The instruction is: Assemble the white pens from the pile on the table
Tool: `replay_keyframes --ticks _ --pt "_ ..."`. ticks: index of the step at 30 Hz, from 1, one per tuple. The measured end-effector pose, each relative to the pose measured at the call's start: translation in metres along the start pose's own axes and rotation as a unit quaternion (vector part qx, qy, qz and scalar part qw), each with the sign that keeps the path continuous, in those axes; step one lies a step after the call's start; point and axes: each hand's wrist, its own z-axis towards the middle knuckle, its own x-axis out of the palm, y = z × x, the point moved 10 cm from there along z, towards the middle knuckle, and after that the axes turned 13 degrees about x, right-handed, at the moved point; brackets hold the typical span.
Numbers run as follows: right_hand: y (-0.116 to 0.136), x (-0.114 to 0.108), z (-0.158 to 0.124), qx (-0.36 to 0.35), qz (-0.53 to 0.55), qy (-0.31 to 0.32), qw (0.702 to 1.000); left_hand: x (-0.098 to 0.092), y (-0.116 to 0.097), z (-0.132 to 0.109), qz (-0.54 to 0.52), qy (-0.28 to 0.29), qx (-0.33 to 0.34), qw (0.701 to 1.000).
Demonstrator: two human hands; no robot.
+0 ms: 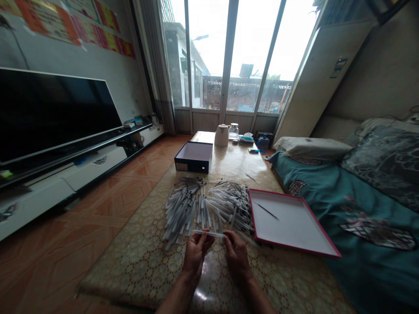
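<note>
Head view, lower centre: your left hand [195,254] and right hand [238,255] pinch one pale tube [216,235] between them, just below the tube pile [183,209].

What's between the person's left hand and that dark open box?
In the head view, a pile of slender whitish tubes, many with dark ends, lies on the table between the left hand and the dark open box.

Tubes [183,213] heaped on table [140,257]. Box [193,167] behind their left half; tray [297,224] to their right, rod [267,211] inside. Kettle [221,136] farther back, right of box. TV [59,113] left of table.
</note>
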Motion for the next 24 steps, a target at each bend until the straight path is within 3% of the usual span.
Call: replay_keyframes --ticks 24 --pt "-0.0050 0.0016 -0.0001 0.002 -0.044 -0.020 0.999 0.0002 -0.0001 -0.0020 -0.003 -0.001 -0.005 1.000"
